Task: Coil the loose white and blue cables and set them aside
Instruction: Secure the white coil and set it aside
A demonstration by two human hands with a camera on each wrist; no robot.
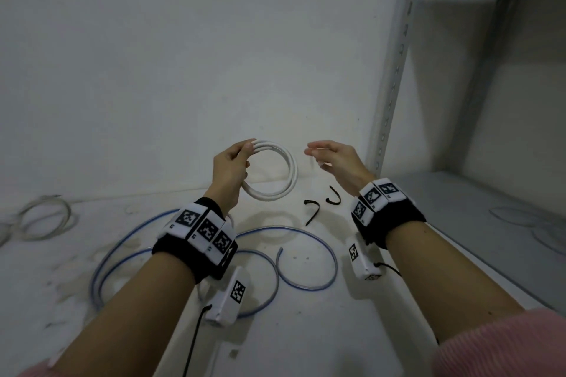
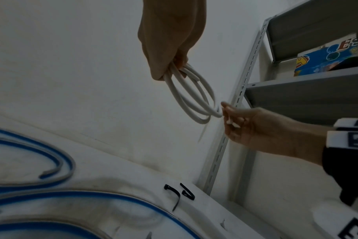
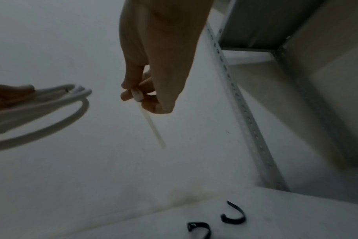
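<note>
The blue cable (image 1: 214,257) lies loose on the tabletop (image 1: 306,330) as the left hand (image 1: 231,168) grips the coiled white cable (image 1: 275,173) aloft — the right hand (image 1: 332,159) pinches a white tie (image 3: 151,122) just beside it. Binding the coil likely comes next — threading the tie through the loops.

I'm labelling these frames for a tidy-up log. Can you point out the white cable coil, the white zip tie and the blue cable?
white cable coil (image 1: 289,162): head view, right side of the loops.
white zip tie (image 3: 152,125): right wrist view, strap below the fingers.
blue cable (image 1: 332,254): head view, right curve on the floor.
</note>
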